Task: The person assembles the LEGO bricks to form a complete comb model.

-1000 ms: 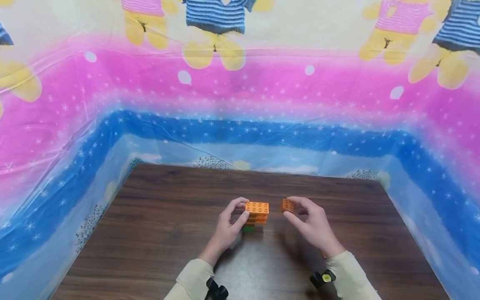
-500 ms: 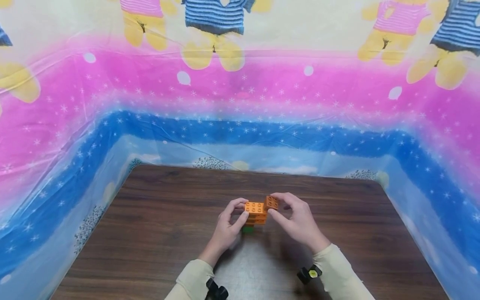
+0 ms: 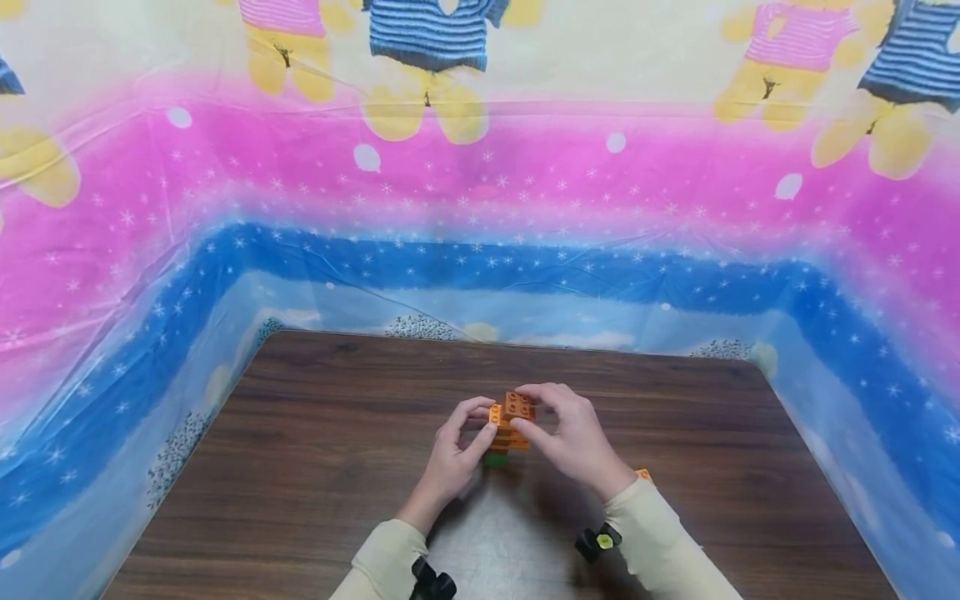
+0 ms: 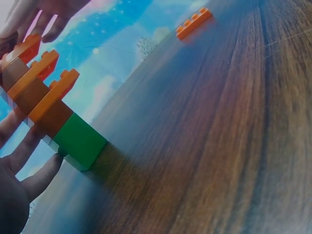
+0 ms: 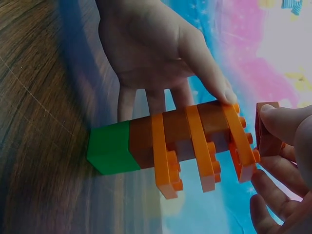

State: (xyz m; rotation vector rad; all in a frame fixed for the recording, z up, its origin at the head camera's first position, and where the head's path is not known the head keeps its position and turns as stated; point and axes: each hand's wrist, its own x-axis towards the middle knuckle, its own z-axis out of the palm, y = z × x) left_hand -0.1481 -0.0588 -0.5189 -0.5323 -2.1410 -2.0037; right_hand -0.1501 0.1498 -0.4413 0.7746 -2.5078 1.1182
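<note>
A tower of toy building bricks (image 5: 173, 139) stands on the table, with a green block (image 5: 109, 148) at its base and brown bricks alternating with orange plates (image 5: 200, 146) above. The plates jut out to one side. My left hand (image 3: 453, 454) grips the tower near its top, thumb in front and fingers behind, as the right wrist view shows. Between thumb and fingers, my right hand (image 3: 573, 429) pinches a loose brown brick (image 5: 268, 129). That brick is right over the studs of the top orange plate, with a thin gap showing in the right wrist view.
A loose orange plate (image 4: 195, 23) lies on the wooden table (image 3: 337, 467) to the right, partly hidden by the right forearm in the head view. A printed cloth (image 3: 525, 267) hangs around the table's back and sides.
My right hand has moved left with the brown brick, from beside the tower to over its top plate. The loose orange plate has come into view by the right wrist. My left hand has stayed put.
</note>
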